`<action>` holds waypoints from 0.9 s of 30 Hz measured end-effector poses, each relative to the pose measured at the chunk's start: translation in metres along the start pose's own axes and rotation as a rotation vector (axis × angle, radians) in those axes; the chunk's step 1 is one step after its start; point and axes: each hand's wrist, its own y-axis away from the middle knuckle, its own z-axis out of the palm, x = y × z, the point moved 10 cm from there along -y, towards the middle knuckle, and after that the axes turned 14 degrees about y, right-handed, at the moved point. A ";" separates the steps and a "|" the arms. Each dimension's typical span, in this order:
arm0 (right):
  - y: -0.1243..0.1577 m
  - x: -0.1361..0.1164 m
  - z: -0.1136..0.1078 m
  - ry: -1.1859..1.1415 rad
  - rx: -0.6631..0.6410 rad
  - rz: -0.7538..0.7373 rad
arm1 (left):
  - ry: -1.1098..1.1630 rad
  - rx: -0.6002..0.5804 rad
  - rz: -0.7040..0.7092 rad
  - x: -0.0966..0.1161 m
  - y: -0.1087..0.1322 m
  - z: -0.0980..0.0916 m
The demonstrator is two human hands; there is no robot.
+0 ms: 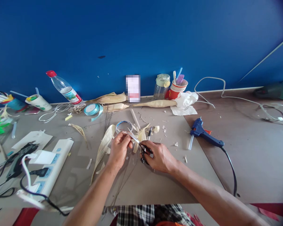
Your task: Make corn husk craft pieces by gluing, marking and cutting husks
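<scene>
My right hand (158, 156) is wrapped around the dark handles of a pair of scissors (134, 137). The silver blades point up and left, their tips reaching my left hand (119, 148). That left hand is closed in a pinch at the blade tips; what lies between its fingers is too small to make out. Just beyond both hands sits a roll of tape (124, 121). A long dried corn husk (104, 147) lies to the left of my left hand, and smaller husk pieces (142, 135) lie behind the scissors. Near them is a black pen (150, 133).
A blue glue gun (206, 133) with its cord lies on the right. At left is a white power strip (52, 169) with plugs. Along the blue wall stand a tilted bottle (67, 90), a phone (133, 88), a jar (162, 86) and paper cups (177, 89). Scraps litter the table.
</scene>
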 end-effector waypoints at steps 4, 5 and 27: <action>0.000 0.000 0.000 0.003 -0.006 0.000 | -0.003 -0.008 0.003 -0.001 0.000 -0.001; 0.000 0.000 0.001 0.003 -0.007 0.000 | -0.003 -0.011 0.004 -0.001 0.000 -0.001; 0.001 0.004 0.003 0.009 0.016 -0.021 | -0.068 -0.069 0.016 0.007 -0.002 0.002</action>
